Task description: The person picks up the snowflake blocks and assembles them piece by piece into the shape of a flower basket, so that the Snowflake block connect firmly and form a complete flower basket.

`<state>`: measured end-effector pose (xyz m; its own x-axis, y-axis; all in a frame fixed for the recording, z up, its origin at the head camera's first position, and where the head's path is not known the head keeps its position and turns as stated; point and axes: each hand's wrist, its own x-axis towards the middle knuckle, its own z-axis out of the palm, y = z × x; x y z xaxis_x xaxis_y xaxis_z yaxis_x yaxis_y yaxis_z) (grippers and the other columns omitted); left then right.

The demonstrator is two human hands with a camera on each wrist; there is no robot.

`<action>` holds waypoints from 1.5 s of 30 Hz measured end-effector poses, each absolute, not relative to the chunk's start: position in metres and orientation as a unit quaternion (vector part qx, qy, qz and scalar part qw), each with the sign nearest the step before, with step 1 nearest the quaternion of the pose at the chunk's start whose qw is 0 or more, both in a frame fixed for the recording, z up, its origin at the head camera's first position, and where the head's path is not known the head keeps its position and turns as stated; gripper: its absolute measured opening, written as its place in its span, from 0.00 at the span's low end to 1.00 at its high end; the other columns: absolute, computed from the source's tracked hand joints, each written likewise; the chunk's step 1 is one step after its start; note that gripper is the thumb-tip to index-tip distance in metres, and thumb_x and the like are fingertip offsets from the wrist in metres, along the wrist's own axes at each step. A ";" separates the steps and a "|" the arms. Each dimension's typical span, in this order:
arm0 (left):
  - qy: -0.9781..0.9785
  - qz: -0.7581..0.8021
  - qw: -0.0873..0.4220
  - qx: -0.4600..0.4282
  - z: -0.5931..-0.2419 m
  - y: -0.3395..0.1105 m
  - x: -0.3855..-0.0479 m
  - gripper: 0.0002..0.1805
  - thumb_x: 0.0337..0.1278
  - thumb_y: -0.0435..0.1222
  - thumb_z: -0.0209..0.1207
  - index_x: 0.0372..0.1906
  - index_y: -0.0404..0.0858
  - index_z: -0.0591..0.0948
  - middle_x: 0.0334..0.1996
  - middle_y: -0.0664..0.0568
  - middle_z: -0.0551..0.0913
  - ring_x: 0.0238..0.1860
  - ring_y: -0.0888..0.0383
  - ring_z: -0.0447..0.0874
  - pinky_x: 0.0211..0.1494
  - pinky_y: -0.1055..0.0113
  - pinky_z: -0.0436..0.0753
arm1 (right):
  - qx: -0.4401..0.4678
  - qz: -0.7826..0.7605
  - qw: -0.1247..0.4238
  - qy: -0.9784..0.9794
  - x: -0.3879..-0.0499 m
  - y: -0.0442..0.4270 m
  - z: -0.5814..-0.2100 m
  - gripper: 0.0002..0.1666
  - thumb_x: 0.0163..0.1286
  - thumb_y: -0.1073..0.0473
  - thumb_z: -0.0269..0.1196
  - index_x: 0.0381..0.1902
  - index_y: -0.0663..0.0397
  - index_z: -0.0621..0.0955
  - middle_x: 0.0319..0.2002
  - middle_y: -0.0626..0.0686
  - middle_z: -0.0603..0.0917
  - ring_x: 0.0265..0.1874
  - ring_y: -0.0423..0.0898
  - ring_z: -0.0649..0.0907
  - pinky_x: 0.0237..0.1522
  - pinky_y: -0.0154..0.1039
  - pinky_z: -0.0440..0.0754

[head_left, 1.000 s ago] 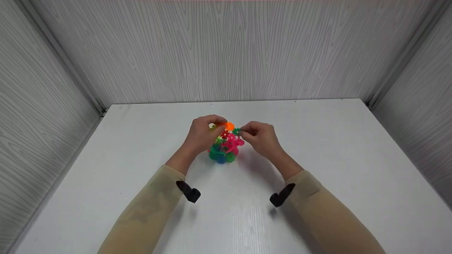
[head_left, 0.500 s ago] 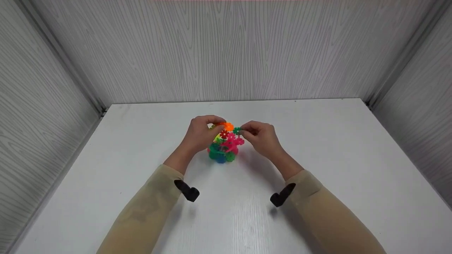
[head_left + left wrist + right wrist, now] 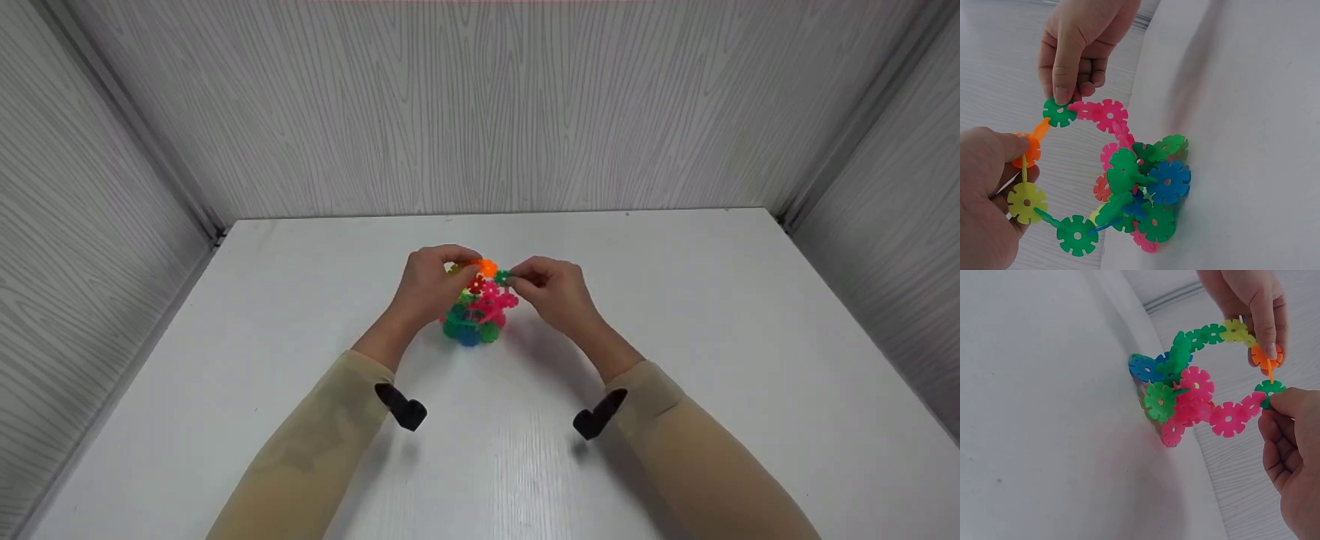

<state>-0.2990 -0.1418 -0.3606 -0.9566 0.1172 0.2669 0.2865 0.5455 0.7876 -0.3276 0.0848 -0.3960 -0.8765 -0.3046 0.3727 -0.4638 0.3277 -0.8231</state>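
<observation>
Notched plastic snowflake discs, slotted together, form a small basket-like build [image 3: 480, 315] on the white table. From its base a loop of linked discs rises. My left hand [image 3: 431, 281] pinches an orange disc [image 3: 1033, 152] at the top of the loop. Between thumb and fingertips, my right hand [image 3: 555, 292] pinches a green disc [image 3: 1059, 114], which is joined to pink discs [image 3: 1228, 419]. An orange disc seen edge-on [image 3: 1041, 130] meets the green disc's rim; whether it sits fully in a slot I cannot tell. Yellow discs [image 3: 1027, 202] continue the loop beside the left fingers.
The white tabletop [image 3: 675, 337] spreads around the build. Behind it stands a grey wood-grain panel [image 3: 480, 105], with further panels on both sides. A black camera mount [image 3: 401, 407] sits on each sleeve cuff.
My left hand shifts very slightly left, then returns, and the orange disc moves with it. The right hand keeps its pinch on the green disc, nearly still.
</observation>
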 end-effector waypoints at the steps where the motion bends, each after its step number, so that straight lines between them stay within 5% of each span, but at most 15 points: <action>1: -0.875 -0.462 0.088 -0.117 -0.360 -0.142 -0.299 0.12 0.74 0.38 0.65 0.54 0.40 0.90 0.52 0.52 0.89 0.61 0.53 0.81 0.63 0.60 0.84 | 0.234 0.529 0.075 -0.813 -0.327 0.085 -0.395 0.04 0.75 0.59 0.70 0.42 0.52 0.91 0.35 0.47 0.90 0.31 0.49 0.83 0.36 0.35 0.86; 13: -0.874 -0.474 0.047 -0.097 -0.359 -0.145 -0.303 0.13 0.71 0.37 0.68 0.56 0.42 0.90 0.55 0.53 0.87 0.63 0.52 0.79 0.61 0.63 0.85 | 0.237 0.525 0.068 -0.815 -0.326 0.081 -0.392 0.04 0.74 0.60 0.71 0.40 0.52 0.92 0.34 0.47 0.91 0.31 0.48 0.84 0.36 0.35 0.86; 28: -0.870 -0.483 0.038 -0.093 -0.359 -0.145 -0.303 0.13 0.70 0.37 0.69 0.55 0.43 0.90 0.55 0.55 0.87 0.62 0.53 0.78 0.60 0.63 0.85 | 0.253 0.542 0.066 -0.799 -0.328 0.081 -0.396 0.04 0.73 0.60 0.72 0.40 0.53 0.92 0.38 0.62 0.90 0.30 0.49 0.83 0.34 0.35 0.84; 39: -0.870 -0.473 0.057 -0.130 -0.371 -0.184 -0.298 0.19 0.69 0.39 0.67 0.62 0.43 0.87 0.60 0.49 0.86 0.61 0.51 0.78 0.63 0.55 0.80 | 0.238 0.536 0.063 -0.807 -0.329 0.094 -0.395 0.05 0.74 0.59 0.71 0.44 0.52 0.92 0.38 0.50 0.91 0.35 0.54 0.86 0.39 0.35 0.86; 45: -0.867 -0.478 0.027 -0.136 -0.383 -0.189 -0.297 0.15 0.73 0.41 0.66 0.58 0.43 0.89 0.53 0.53 0.89 0.58 0.52 0.82 0.61 0.57 0.81 | 0.236 0.537 0.059 -0.807 -0.328 0.103 -0.394 0.06 0.75 0.58 0.70 0.45 0.53 0.91 0.38 0.51 0.90 0.36 0.58 0.85 0.39 0.34 0.85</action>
<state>-0.2965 -0.1889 -0.3832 -0.9615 0.2105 0.1769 0.2620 0.5060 0.8218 -0.3281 0.1028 -0.3936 -0.8817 -0.3173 0.3492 -0.4446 0.3110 -0.8400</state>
